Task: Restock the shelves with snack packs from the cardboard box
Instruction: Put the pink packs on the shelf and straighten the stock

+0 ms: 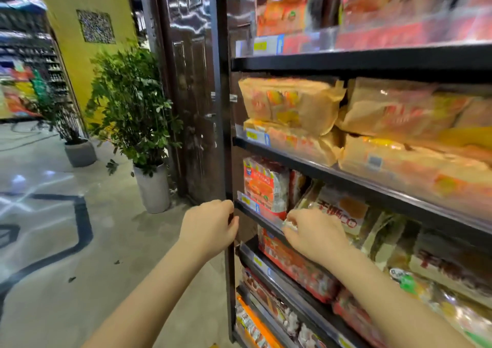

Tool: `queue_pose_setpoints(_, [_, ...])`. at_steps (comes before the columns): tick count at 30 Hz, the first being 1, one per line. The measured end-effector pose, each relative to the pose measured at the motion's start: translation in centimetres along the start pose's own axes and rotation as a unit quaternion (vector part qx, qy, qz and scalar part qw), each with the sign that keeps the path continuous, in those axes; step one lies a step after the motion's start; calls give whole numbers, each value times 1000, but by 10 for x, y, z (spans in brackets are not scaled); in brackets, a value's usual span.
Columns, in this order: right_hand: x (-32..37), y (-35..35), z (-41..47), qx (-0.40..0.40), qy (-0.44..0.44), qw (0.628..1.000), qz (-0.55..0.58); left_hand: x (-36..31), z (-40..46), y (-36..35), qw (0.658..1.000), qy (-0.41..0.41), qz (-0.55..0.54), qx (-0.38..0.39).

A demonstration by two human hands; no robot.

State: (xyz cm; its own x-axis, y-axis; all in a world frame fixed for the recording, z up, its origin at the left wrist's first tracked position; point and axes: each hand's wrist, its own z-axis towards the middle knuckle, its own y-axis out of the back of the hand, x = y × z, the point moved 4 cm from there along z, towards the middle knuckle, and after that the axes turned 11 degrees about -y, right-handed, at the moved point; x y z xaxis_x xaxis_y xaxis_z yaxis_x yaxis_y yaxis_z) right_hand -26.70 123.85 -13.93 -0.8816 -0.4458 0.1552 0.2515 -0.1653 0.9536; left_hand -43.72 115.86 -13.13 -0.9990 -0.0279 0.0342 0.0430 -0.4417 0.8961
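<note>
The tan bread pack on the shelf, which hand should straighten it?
The right hand. It already pinches the corner of the tan bread pack, while the left hand holds the shelf frame off to the side.

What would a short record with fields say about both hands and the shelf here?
left hand: fingers curled at the black metal shelf post, at the shelf's end
right hand: pinching the corner of a cream plastic bread pack
shelf level: third visible from the top
cardboard box: not in view
beside the shelf: green potted plant
</note>
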Motion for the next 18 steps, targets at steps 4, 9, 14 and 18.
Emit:
queue_pose_setpoints(4, [4,50,-11,-24,7,1000,1,-8,3,43,1000,-3,5,-10])
queue_pose_setpoints(9, [10,99,-36,-65,31,997,12,-19,-12,91,999,-3,11,-34])
queue_pose_setpoints(14, [16,129,-73,-103,58,992,31,-31,-53,132,997,28,8,-65])
queue_pose_setpoints(18, [24,138,-109,-79,84,992,48,-46,-102,159,996,59,26,-67])
